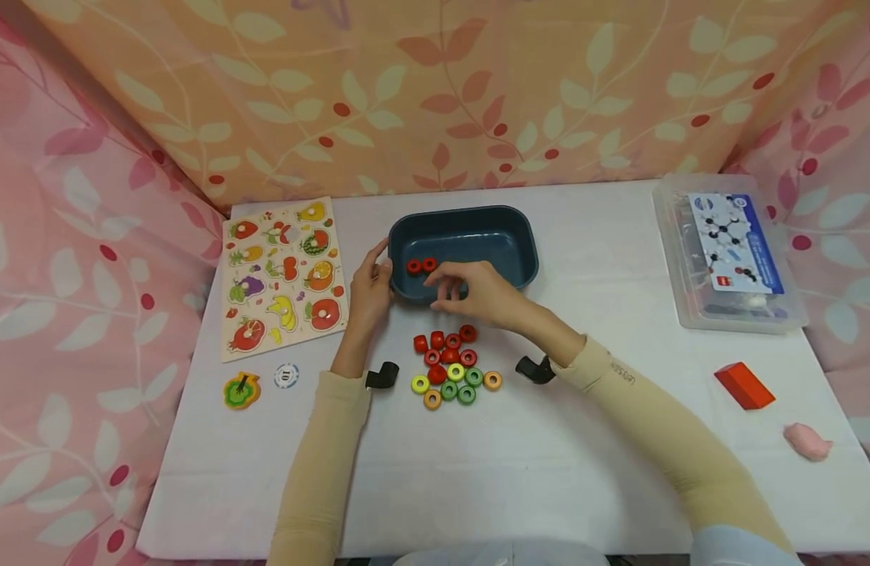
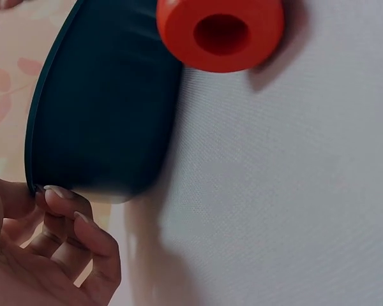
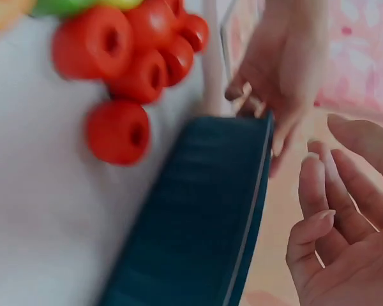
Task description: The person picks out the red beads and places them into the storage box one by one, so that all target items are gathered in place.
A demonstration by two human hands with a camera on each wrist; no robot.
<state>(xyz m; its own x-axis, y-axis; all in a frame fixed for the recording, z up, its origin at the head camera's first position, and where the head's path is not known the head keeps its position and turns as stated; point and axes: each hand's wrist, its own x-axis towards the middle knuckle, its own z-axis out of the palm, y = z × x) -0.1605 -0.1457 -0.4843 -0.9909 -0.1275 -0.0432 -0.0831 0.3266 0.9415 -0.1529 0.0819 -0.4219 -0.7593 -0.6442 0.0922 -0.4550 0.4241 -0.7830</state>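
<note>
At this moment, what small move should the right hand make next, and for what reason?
Probably the right hand should return to the small red beads with holes on the white tablecloth and pinch one: it looks empty, only two similar beads lie in the dark blue rectangular tray, and the left hand holds one end.

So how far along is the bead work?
Done: two red beads lie in the blue tray. Under way: the left hand holds it; the right hand, seemingly empty, hovers above. Remaining, likely: the red beads outside, perhaps the yellow, green and orange beads too.
</note>
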